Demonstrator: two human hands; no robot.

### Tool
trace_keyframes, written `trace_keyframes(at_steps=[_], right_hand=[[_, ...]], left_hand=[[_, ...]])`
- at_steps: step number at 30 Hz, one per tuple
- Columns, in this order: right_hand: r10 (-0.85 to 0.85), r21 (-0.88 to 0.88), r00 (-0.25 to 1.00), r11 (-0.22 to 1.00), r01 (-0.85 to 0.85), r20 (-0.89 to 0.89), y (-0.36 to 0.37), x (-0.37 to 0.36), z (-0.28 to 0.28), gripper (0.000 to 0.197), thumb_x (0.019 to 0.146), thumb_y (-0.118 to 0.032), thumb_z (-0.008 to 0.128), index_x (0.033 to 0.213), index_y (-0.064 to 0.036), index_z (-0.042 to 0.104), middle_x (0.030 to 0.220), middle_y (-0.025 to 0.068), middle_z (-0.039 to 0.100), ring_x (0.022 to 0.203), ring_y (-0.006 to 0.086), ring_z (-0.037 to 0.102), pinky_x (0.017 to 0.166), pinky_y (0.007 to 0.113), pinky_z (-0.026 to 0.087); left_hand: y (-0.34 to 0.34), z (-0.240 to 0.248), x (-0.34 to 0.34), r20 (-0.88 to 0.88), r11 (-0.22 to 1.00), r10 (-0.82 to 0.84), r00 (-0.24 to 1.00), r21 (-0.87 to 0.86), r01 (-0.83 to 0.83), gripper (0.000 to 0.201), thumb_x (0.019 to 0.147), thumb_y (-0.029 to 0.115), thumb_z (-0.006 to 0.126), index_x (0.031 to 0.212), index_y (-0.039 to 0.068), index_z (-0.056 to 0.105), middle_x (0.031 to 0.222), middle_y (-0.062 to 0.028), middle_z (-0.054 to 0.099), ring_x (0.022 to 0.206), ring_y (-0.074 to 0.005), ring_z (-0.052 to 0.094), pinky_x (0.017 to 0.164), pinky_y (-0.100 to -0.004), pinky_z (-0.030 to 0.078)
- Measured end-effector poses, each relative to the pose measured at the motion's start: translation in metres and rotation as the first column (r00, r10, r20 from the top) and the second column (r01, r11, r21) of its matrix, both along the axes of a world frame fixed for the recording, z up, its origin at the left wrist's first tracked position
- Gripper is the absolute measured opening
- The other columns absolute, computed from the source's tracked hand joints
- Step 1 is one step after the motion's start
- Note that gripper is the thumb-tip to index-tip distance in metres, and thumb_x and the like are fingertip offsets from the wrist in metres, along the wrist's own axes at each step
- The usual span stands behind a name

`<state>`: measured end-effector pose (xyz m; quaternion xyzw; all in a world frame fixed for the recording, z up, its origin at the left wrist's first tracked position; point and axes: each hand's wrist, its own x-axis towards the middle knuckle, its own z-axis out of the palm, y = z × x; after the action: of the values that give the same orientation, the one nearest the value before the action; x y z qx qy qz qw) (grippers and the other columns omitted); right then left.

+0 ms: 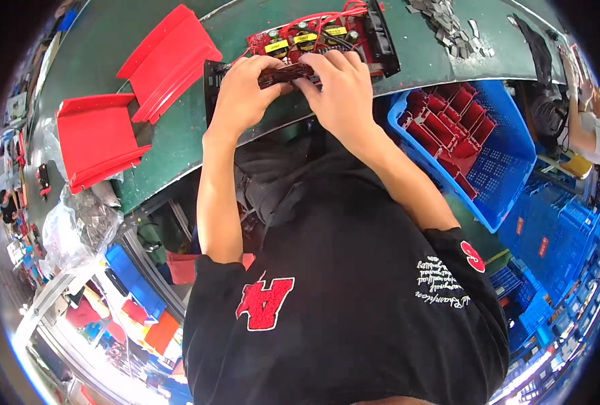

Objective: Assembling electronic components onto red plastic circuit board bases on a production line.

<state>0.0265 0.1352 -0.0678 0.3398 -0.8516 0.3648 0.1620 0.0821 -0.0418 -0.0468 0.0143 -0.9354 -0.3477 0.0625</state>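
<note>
Near the bench's front edge, my left hand and my right hand both have their fingers closed on a dark reddish strip, one at each end. What exactly the strip is cannot be made out. Just beyond it lies an electronic assembly with a red circuit board, yellow-labelled parts and red wires. A black end panel stands at the assembly's right side. Another black panel is partly hidden behind my left hand.
Two bent red metal covers lie on the green bench at left. Small grey pieces are heaped at the far right. A blue crate at right holds several red metal profiles. Another person's arm shows at the right rim.
</note>
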Motion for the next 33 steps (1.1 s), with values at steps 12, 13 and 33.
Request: trace_keyframes(at_steps=[12,13,33], right_hand=[[-0.087,-0.286,0.988,0.951,0.12,0.124,0.105,0.002,0.015,0.014,0.078,-0.005,0.072,0.09,-0.0042,0.066,0.08,0.0103,0.062,0.078,0.0296,0.059,0.068,0.038,0.048],[-0.128,-0.299,0.976,0.938,0.177,0.174,0.116,-0.006,0.016,0.01,0.081,-0.006,0.071,0.089,-0.0026,0.067,0.081,0.0112,0.063,0.076,0.0288,0.06,0.067,0.037,0.049],[-0.702,0.122,0.707,0.712,0.691,0.091,0.22,-0.218,-0.009,0.035,0.084,-0.032,0.068,0.092,0.0022,0.07,0.089,0.0225,0.069,0.082,0.0376,0.068,0.075,0.043,0.054]], left_hand=[[0.117,0.063,-0.094,-0.336,0.996,-0.086,0.938,-0.02,0.084,0.012,0.088,0.014,0.064,0.092,0.003,0.066,0.084,-0.0125,0.066,0.084,-0.0299,0.064,0.076,-0.0386,0.05],[0.125,0.059,-0.122,-0.338,0.982,-0.182,0.923,-0.024,0.185,0.016,0.09,0.017,0.063,0.092,0.001,0.067,0.084,-0.0142,0.066,0.084,-0.0288,0.066,0.076,-0.0371,0.051],[0.167,0.001,-0.213,-0.277,0.808,-0.326,0.904,-0.578,0.114,0.013,0.079,0.008,0.062,0.089,0.001,0.059,0.096,-0.0179,0.056,0.092,-0.034,0.06,0.077,-0.0419,0.054]])
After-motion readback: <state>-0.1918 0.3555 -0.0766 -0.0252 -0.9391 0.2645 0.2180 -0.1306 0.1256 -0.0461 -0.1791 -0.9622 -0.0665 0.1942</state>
